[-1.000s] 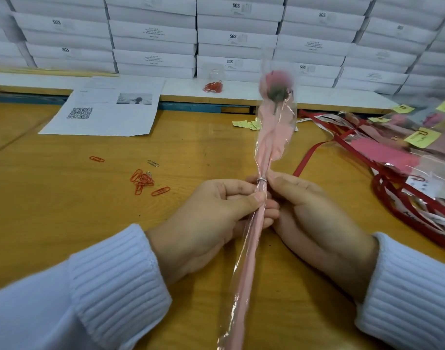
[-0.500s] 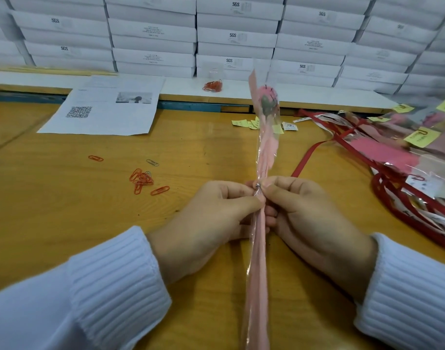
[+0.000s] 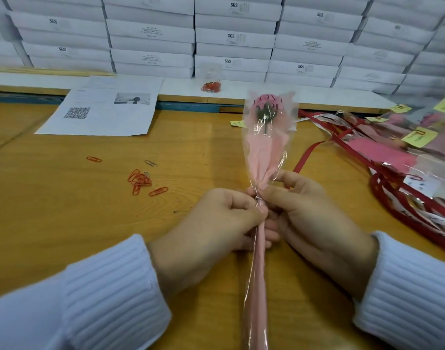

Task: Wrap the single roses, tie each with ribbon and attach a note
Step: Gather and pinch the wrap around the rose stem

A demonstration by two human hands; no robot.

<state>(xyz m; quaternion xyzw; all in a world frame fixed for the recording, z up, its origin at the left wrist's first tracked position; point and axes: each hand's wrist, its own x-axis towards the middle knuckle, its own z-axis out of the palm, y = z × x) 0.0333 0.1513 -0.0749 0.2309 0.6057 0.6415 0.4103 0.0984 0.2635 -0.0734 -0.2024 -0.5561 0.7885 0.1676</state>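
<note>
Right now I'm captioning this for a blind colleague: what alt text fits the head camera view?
Left hand and right hand, in white ribbed sleeves, pinch a single rose wrapped in pink paper and clear cellophane at its neck, above a wooden table. Orange paper clips lie left; red ribbons and yellow notes right; stacked white boxes behind.

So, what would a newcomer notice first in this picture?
At centre, the left hand and the right hand pinch the wrapped rose below its pink cone. Behind it, white boxes are stacked like a wall; red ribbon lies tangled at the right.
</note>
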